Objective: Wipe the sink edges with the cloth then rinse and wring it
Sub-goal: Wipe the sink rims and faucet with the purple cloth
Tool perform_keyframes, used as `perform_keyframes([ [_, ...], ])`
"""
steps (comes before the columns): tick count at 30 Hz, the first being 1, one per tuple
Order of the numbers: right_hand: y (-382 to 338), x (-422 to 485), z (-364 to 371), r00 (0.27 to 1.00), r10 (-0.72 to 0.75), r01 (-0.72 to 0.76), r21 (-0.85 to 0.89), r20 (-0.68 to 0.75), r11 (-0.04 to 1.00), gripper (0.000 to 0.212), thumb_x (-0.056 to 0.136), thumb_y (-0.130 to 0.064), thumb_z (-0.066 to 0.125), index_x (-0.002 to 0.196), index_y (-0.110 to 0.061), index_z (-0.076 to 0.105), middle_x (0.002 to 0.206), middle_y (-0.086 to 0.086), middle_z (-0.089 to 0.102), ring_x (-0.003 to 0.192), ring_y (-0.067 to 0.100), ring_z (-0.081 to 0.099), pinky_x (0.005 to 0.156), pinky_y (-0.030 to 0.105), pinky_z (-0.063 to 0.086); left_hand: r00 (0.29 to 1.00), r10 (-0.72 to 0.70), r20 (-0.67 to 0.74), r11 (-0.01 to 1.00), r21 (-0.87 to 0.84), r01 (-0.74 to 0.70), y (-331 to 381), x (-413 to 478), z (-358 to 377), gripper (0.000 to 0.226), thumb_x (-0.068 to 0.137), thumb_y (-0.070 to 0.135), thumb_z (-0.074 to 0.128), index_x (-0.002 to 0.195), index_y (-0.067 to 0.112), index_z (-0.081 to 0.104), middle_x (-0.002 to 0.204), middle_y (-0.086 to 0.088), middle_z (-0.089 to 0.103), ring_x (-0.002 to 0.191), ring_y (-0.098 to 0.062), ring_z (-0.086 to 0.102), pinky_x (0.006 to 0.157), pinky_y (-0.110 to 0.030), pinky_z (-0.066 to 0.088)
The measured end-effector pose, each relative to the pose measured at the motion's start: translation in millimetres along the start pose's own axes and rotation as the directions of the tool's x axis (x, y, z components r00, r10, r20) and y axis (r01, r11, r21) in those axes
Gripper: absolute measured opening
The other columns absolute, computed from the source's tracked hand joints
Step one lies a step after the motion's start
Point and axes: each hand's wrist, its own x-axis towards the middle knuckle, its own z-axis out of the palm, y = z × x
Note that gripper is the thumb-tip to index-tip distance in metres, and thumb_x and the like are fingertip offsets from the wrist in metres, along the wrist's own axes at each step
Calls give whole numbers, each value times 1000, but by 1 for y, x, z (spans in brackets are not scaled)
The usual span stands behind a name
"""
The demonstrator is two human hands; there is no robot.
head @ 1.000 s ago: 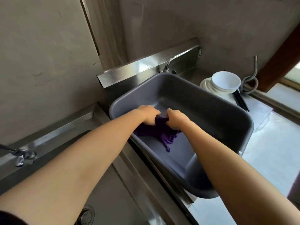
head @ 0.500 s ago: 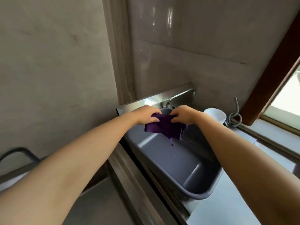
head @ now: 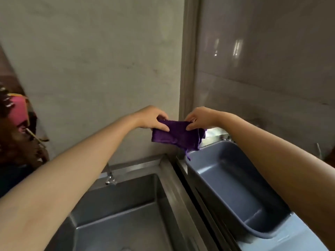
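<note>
Steel sink (head: 126,214) lies open below; wall (head: 90,69) and tap (head: 109,175) hem its back.

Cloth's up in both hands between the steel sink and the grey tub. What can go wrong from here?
1. The purple cloth is pinched only along its top edge by the left hand and right hand; a slip likely drops it.
2. It hangs over the divider between the steel sink and the grey tub, so drips from its dangling corner may land on the edge.
</note>
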Motion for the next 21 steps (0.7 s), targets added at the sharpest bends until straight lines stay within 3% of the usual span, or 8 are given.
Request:
perform_keyframes([
  [4, -72, 34, -4, 983, -177, 178, -21, 47, 984, 27, 89, -23, 59, 113, -14, 66, 98, -2, 63, 90, 16, 57, 79, 26, 39, 990, -133, -56, 990, 49, 136, -40, -66, -33, 34, 81, 30, 71, 109, 11, 69, 101, -3, 71, 87, -15, 61, 73, -20, 43],
  [7, -129, 60, 1, 958, -273, 278, -54, 83, 959, 29, 89, -24, 60, 115, -14, 65, 103, -1, 64, 94, 17, 55, 81, 28, 40, 969, -240, -61, 967, 74, 244, -71, -112, -50, 35, 81, 29, 72, 110, 10, 68, 105, -8, 71, 93, -21, 64, 75, -23, 45],
  [10, -183, 84, 18, 925, -358, 368, -61, 128, 928, 27, 88, -25, 61, 112, -15, 66, 109, 3, 66, 93, 18, 55, 79, 28, 40, 936, -352, -27, 930, 100, 353, -101, -158, -61, 35, 82, 28, 71, 113, 12, 66, 109, -7, 69, 91, -15, 60, 70, -14, 43],
  [17, -299, 127, 79, 834, -502, 529, -74, 231, 845, 29, 87, -23, 61, 114, -11, 66, 111, 7, 65, 89, 16, 50, 76, 23, 33, 861, -509, 25, 859, 83, 505, -176, -252, -57, 40, 82, 21, 71, 120, 18, 60, 112, -3, 66, 94, -15, 59, 88, -31, 50],
  [21, -349, 157, 116, 809, -513, 546, -44, 286, 836, 30, 87, -23, 61, 113, -11, 66, 111, 9, 66, 91, 18, 51, 79, 25, 35, 839, -542, 46, 840, 35, 541, -230, -288, -50, 40, 81, 20, 71, 120, 18, 61, 113, -5, 67, 96, -18, 61, 90, -35, 52],
])
